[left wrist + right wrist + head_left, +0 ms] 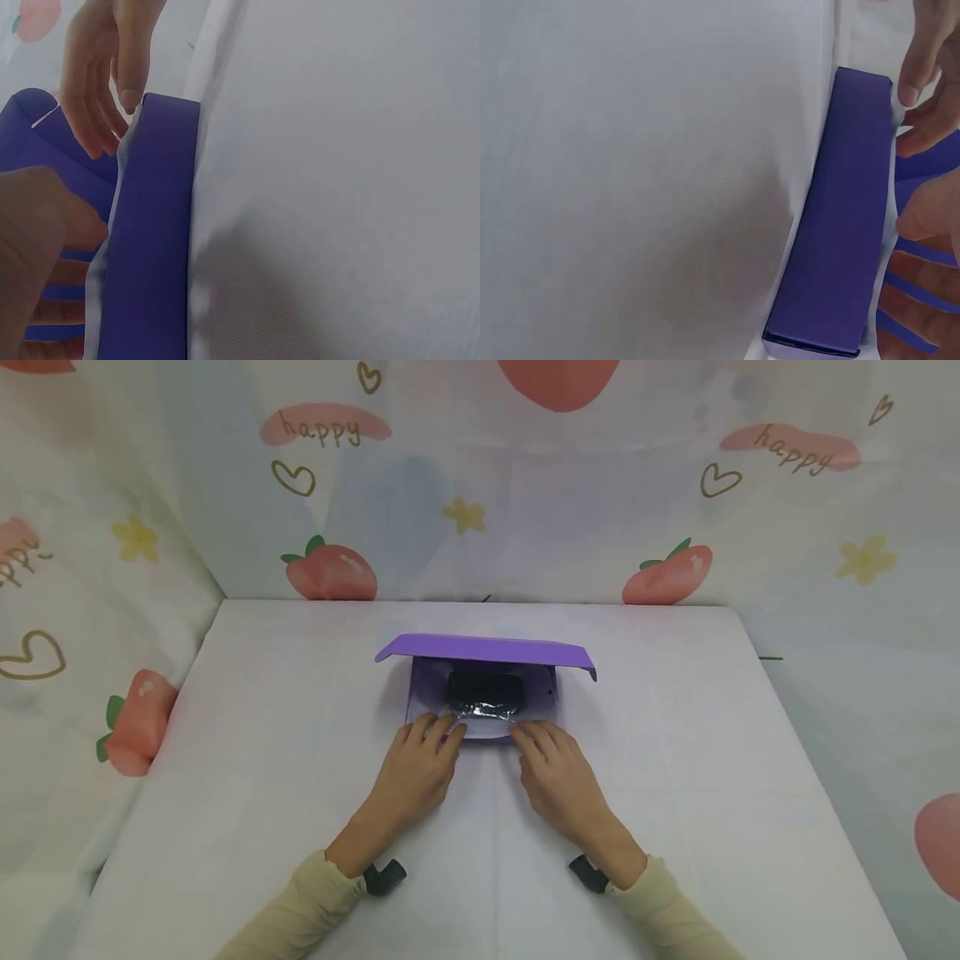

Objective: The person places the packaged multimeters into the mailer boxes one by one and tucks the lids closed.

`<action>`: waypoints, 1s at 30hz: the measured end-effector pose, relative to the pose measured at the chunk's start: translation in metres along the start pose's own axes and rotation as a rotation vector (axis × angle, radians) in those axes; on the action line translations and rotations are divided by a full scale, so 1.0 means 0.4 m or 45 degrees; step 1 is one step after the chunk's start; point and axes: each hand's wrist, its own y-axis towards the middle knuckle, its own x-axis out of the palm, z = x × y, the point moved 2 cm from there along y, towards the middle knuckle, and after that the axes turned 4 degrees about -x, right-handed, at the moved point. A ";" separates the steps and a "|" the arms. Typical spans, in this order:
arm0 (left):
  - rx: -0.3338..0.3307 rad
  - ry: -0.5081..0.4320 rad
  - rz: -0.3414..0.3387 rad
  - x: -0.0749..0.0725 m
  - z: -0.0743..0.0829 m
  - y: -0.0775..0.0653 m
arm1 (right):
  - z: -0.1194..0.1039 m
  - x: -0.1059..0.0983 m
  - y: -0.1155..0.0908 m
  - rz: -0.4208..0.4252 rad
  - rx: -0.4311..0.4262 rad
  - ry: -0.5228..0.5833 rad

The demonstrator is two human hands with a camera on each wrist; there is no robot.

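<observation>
A purple box (486, 648) stands on the white-covered table with its lid raised. Inside lies a black item in shiny clear wrapping (486, 692); its exact kind cannot be told. A thin white sheet (96, 292) runs along the inside of the box's front wall (836, 210). My left hand (420, 768) pinches this sheet's edge at the left, thumb toward the front wall and fingers inside the box. On the right side, my right hand (558, 777) pinches the same edge in a like way. Fingers partly hide the front rim.
White cloth (247, 760) covers the table around the box. Behind and at the sides hang curtains (525, 518) printed with peaches, hearts and flowers. A dark wrist-worn device (386, 878) sits below the left wrist, another (588, 874) below the right.
</observation>
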 end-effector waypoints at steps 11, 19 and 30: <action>-0.015 0.048 -0.048 0.002 0.007 -0.008 | -0.008 0.015 0.011 -0.022 0.004 -0.064; -0.033 0.063 -0.087 0.006 0.008 -0.002 | -0.009 0.025 0.015 0.013 0.006 -0.076; -0.068 0.009 -0.149 0.027 0.000 0.000 | -0.006 0.034 0.016 -0.093 0.068 -0.035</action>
